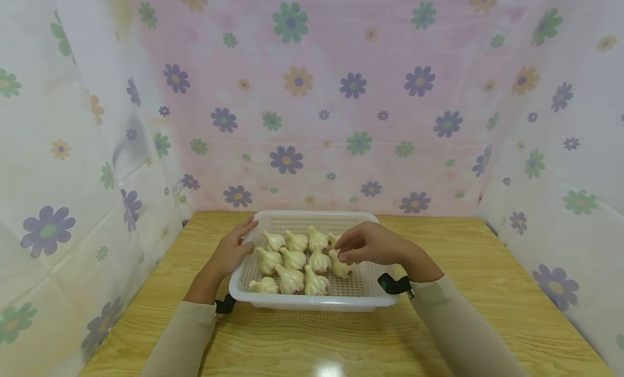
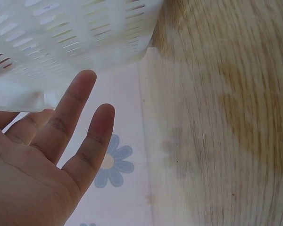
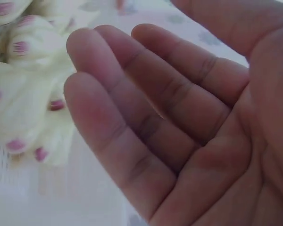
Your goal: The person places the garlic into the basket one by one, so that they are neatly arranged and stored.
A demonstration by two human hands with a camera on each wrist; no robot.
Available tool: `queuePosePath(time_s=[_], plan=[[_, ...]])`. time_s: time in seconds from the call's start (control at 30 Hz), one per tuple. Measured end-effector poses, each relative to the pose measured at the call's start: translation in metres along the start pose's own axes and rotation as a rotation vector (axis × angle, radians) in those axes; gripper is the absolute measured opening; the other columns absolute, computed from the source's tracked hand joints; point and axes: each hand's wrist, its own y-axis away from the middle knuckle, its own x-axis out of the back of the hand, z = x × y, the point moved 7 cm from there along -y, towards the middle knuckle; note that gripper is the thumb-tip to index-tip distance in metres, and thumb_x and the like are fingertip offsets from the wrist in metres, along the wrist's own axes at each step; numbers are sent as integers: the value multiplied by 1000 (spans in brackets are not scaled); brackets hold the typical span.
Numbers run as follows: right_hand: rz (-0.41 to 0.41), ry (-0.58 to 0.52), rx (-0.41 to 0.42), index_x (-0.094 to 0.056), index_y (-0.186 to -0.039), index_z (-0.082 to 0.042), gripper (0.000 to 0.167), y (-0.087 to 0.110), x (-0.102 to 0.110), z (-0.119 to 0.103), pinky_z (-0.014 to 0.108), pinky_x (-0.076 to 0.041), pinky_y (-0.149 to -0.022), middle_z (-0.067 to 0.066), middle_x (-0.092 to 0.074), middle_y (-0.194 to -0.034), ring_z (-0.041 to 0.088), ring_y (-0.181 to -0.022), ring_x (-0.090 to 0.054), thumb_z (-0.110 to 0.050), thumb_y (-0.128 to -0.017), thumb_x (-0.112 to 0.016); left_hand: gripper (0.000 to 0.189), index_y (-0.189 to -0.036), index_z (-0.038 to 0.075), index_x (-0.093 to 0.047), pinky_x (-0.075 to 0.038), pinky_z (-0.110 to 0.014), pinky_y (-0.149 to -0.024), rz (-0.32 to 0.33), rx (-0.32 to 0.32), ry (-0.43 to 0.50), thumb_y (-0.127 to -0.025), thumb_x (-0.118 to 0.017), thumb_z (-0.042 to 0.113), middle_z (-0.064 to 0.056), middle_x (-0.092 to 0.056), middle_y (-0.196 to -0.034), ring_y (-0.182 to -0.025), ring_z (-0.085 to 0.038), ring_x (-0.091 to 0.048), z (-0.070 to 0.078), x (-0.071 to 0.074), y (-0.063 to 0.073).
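Note:
A white slotted plastic basket point(image 1: 322, 300) stands on the table with several pale garlic bulbs point(image 1: 291, 278) in its left and middle part. My left hand point(image 1: 231, 252) is at the basket's left rim, its thumb and some fingertips lying along the edge. In the left wrist view two fingers point(image 2: 96, 134) stretch out straight below that rim. Over the right side of the garlic hovers my right hand point(image 1: 372, 244), fingers bent a little and nothing held. The right wrist view shows its bare palm point(image 3: 217, 174), with garlic bulbs point(image 3: 26, 99) beyond the fingertips.
The basket rests on a wood-grain table point(image 1: 439, 323). A flowered cloth point(image 1: 322, 95) hangs behind the table, with similar cloth at both sides. A dark wrist mount point(image 1: 394, 284) on my right arm overlaps the basket's front right corner in the head view.

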Motion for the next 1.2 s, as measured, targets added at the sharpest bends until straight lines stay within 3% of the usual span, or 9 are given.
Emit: queuePosePath(time_s=[0.17,0.4,0.57,0.87,1.03,1.2], plan=[[75,-55,26,-70,-131,-13,39,21,12,3,35,-61,-86,3,-75,-118,19,-101,-75,-34,-98,-70,71,-162,17,-37,-55,-46,-93,-5,9,-8,-93,-52,13,11,-17,-173,-153,-42,-32,0,-1,0],[210,-93,34,-73,-125,-25,27,48,27,17,35,-61,-88,1,-74,-119,22,-103,-74,-30,-99,-70,72,-162,17,-37,-51,-45,-98,-6,6,-6,-91,-52,13,11,-17,-173,-156,-39,-27,-3,-2,-2],[264,-92,15,-73,-123,-24,25,60,34,26,35,-62,-86,2,-73,-118,22,-101,-74,-30,-99,-69,73,-161,17,-39,-53,-45,-96,7,11,1,-90,-53,12,12,-18,-172,-154,-39,-30,-3,-1,-1],[337,-124,-4,-74,-119,-20,21,75,43,34,39,-63,-82,20,-71,-125,32,-101,-73,-27,-100,-68,72,-162,16,-38,-60,-47,-89,5,18,31,-91,-53,12,7,-16,-174,-144,-47,-44,-2,-7,-4],[360,-91,-12,-73,-122,-15,25,82,48,36,36,-62,-83,16,-72,-122,26,-100,-74,-27,-101,-67,74,-163,23,-35,-63,-43,-77,10,48,91,-93,-54,13,3,-21,-173,-133,-45,-58,-3,-10,-5],[388,-69,-37,-70,-126,-6,33,91,54,41,38,-62,-86,8,-73,-119,20,-100,-73,-28,-103,-64,74,-163,24,-37,-64,-41,-70,33,78,117,-92,-55,13,-11,-30,-169,-124,-45,-64,-3,-11,-3]])
